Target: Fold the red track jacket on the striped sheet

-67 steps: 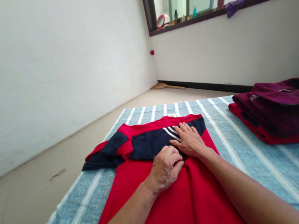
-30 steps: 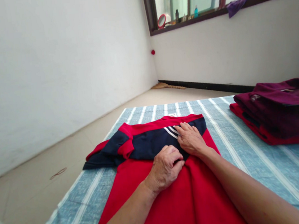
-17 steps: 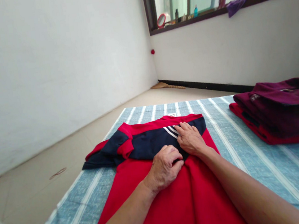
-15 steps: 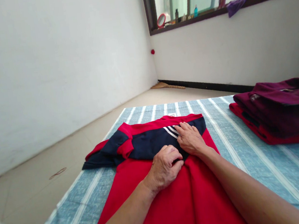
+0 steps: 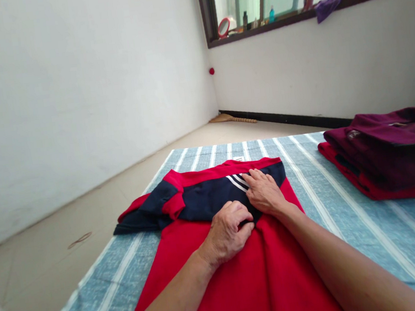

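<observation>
Garment (image 5: 190, 261) mid-sheet (image 5: 331, 180); L hand (image 5: 230, 231) on it, R hand (image 5: 265, 191) on it too, just beyond & to R. Clothes pile (image 5: 401, 162) on sheet, far R. Cord loop (image 5: 79, 240) on floor (image 5: 97, 214), L. Broom (image 5: 231, 118) on floor behind, in corner. Mirror (image 5: 223, 28) on sill (image 5: 282, 22) above, L of bottles (image 5: 245, 21).

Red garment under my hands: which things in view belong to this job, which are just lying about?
Seemingly in the job: red garment, left hand and right hand (both on it), striped sheet beneath, perhaps the folded clothes.

Apparently lying about: broom, round mirror, purple cloth, blue bottle.
</observation>
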Motion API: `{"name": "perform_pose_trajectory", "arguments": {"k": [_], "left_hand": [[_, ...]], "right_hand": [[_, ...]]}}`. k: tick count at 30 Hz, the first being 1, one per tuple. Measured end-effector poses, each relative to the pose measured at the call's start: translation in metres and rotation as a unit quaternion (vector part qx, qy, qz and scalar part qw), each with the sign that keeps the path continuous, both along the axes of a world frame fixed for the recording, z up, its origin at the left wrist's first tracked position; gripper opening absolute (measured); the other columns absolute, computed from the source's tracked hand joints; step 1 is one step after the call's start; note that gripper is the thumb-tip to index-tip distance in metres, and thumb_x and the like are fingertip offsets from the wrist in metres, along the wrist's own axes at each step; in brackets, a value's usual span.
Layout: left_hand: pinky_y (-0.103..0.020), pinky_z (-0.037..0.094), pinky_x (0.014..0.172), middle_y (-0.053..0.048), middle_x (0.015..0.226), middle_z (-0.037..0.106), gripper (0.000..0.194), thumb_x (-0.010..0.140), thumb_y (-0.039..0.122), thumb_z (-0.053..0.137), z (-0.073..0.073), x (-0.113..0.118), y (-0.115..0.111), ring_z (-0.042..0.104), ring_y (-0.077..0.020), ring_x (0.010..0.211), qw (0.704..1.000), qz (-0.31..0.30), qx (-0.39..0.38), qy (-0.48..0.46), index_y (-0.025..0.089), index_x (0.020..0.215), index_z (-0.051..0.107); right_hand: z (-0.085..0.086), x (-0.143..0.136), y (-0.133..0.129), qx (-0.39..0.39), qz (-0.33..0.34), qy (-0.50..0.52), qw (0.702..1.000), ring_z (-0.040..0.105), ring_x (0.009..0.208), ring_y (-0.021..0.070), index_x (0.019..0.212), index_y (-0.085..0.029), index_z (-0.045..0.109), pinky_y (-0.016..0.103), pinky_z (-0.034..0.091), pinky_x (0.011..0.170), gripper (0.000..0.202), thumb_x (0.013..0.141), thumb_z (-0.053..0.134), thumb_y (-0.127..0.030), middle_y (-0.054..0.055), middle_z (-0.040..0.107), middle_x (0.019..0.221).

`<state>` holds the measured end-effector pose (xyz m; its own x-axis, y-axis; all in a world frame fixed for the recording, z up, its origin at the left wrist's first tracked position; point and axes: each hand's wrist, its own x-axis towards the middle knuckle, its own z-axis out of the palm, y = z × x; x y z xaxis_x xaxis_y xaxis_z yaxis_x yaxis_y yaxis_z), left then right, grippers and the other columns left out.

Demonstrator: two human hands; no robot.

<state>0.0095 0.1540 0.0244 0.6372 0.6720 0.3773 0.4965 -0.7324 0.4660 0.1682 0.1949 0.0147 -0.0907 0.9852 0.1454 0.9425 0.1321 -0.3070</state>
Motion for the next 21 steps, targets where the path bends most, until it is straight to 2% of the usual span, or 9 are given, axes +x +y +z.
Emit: {"name": "perform_pose_trajectory", "arguments": {"k": [12, 21], "left_hand": [[-0.028, 0.045, 0.073, -0.002, 0.083, 0.064, 0.019, 0.068, 0.004, 0.054, -0.002, -0.0002, 0.0003, 0.056, -0.0166, 0.079, 1.0, -0.005, 0.006, -0.007, 0.019, 0.076, 0.063], [-0.028, 0.045, 0.073, -0.003, 0.082, 0.064, 0.019, 0.068, 0.004, 0.053, -0.0023, -0.0005, 0.0005, 0.056, -0.0167, 0.079, 1.0, -0.009, 0.012, -0.01, 0.018, 0.077, 0.063]], "right_hand": [[0.0017, 0.0016, 0.0001, -0.003, 0.006, -0.001, 1.0, 0.024, 0.136, 0.0233, 0.139, -0.022, 0.039, 0.045, 0.02, 0.107, 0.055, 0.084, 0.036, -0.022, 0.008, 0.032, 0.148], [0.0019, 0.002, 0.0001, -0.01, 0.005, -0.001, 1.0, 0.023, 0.136, 0.0232, 0.139, -0.022, 0.038, 0.044, 0.02, 0.108, 0.054, 0.085, 0.035, -0.022, 0.008, 0.031, 0.148]]}}
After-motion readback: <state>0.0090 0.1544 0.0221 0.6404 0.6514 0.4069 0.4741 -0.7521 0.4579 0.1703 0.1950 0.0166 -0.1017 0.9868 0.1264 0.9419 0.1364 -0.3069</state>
